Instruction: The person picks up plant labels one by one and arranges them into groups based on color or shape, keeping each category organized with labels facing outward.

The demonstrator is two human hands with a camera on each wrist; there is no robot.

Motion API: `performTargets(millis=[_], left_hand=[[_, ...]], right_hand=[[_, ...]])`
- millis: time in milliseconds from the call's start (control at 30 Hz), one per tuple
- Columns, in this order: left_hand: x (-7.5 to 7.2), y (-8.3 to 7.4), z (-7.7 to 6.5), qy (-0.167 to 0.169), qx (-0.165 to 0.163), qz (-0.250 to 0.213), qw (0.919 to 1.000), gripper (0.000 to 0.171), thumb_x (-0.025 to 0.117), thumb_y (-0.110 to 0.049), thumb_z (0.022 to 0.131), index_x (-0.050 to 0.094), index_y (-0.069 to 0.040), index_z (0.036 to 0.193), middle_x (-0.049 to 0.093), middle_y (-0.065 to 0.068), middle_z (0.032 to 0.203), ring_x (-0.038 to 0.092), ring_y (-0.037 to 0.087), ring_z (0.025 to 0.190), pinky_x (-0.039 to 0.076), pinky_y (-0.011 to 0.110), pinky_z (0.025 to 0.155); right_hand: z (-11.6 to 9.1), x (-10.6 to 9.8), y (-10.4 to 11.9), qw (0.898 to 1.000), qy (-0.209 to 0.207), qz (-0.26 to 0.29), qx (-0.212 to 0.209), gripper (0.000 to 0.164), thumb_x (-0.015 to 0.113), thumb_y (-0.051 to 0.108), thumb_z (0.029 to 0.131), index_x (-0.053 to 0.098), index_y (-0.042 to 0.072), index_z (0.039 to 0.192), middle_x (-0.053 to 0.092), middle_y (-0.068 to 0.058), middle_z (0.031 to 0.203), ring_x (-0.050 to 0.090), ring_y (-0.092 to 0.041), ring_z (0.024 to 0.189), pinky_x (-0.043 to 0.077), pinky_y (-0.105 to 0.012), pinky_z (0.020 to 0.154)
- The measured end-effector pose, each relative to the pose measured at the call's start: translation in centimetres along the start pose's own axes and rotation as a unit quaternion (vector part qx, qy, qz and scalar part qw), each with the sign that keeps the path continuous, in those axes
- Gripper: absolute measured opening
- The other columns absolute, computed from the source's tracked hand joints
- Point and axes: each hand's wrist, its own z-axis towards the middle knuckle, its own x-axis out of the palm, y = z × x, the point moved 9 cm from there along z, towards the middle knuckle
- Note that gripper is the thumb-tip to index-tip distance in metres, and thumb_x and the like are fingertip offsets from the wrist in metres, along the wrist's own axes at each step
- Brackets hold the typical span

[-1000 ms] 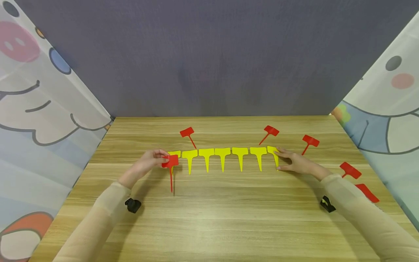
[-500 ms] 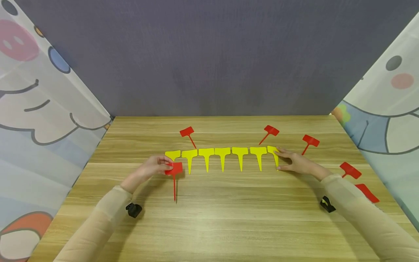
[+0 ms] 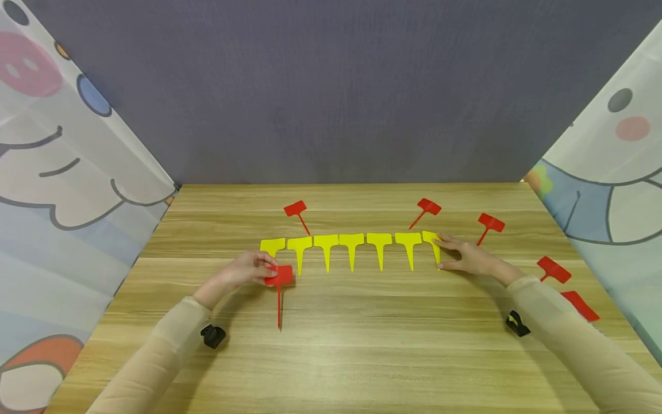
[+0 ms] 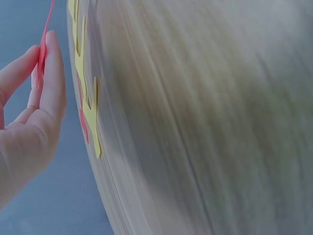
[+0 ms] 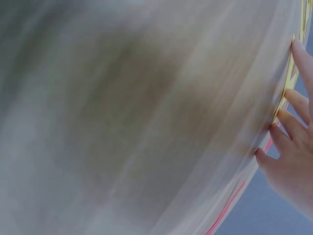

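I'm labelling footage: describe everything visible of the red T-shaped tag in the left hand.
The thin, plastic-looking red T-shaped tag has a rectangular plate and narrow stem. The left hand pinches the plate's left end above the wooden table; the stem runs downward in the head view. Tip contact is unclear.

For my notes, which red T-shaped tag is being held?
The red T-shaped tag pinched by the left hand; the other five red tags lie on the wood-grain table.

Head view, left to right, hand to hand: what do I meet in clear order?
Left hand, red T-shaped plant label it pinches, third yellow T-shaped plant label from the left, fourth, fifth, sixth, right hand.
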Motion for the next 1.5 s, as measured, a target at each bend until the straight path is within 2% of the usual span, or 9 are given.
performTargets(millis=[233, 600, 800, 1200, 1500], left_hand=[[0.4, 0.5, 0.2, 0.015, -0.002, 0.003, 0.9999, 0.024, 0.060, 0.000, 0.081, 0.053, 0.011, 0.100, 0.057, 0.005, 0.080, 0.059, 0.012, 0.069, 0.053, 0.028, 0.064], [0.9, 0.7, 0.2, 0.012, -0.009, 0.018, 0.9997, 0.023, 0.060, 0.001, 0.080, 0.054, 0.013, 0.099, 0.057, 0.005, 0.080, 0.059, 0.013, 0.070, 0.053, 0.029, 0.064], [1.2, 0.8, 0.1, 0.004, -0.016, 0.040, 0.9991, 0.023, 0.060, 0.000, 0.080, 0.054, 0.012, 0.099, 0.060, 0.009, 0.083, 0.060, 0.014, 0.070, 0.053, 0.031, 0.065], [1.2, 0.8, 0.2, -0.024, -0.010, 0.107, 0.9939, 0.017, 0.062, 0.001, 0.079, 0.058, 0.009, 0.093, 0.058, 0.009, 0.079, 0.057, 0.013, 0.067, 0.053, 0.030, 0.059], [1.7, -0.1, 0.0, -0.044, 0.015, 0.180, 0.9826, 0.010, 0.063, 0.004, 0.077, 0.060, 0.007, 0.086, 0.055, 0.007, 0.071, 0.053, 0.011, 0.057, 0.052, 0.028, 0.052]], right_hand=[[0.0, 0.0, 0.0, 1.000, -0.001, 0.000, 0.000, 0.073, 0.063, 0.035, 0.079, 0.034, -0.006, 0.132, 0.021, -0.026, 0.140, 0.019, -0.047, 0.125, 0.023, -0.059, 0.096], [0.0, 0.0, 0.0, 1.000, -0.006, 0.005, -0.005, 0.072, 0.064, 0.034, 0.079, 0.035, -0.006, 0.131, 0.022, -0.026, 0.140, 0.019, -0.047, 0.125, 0.023, -0.059, 0.096], [0.0, 0.0, 0.2, 1.000, -0.013, 0.000, -0.015, 0.072, 0.065, 0.033, 0.079, 0.036, -0.007, 0.131, 0.023, -0.027, 0.139, 0.021, -0.048, 0.123, 0.025, -0.059, 0.094], [0.1, 0.0, -0.1, 1.000, -0.010, 0.006, -0.011, 0.072, 0.064, 0.033, 0.079, 0.035, -0.006, 0.132, 0.021, -0.026, 0.140, 0.019, -0.047, 0.125, 0.023, -0.059, 0.096], [0.1, 0.1, -0.1, 1.000, -0.009, -0.001, -0.010, 0.072, 0.064, 0.034, 0.079, 0.035, -0.006, 0.131, 0.022, -0.026, 0.140, 0.021, -0.047, 0.124, 0.024, -0.058, 0.096]])
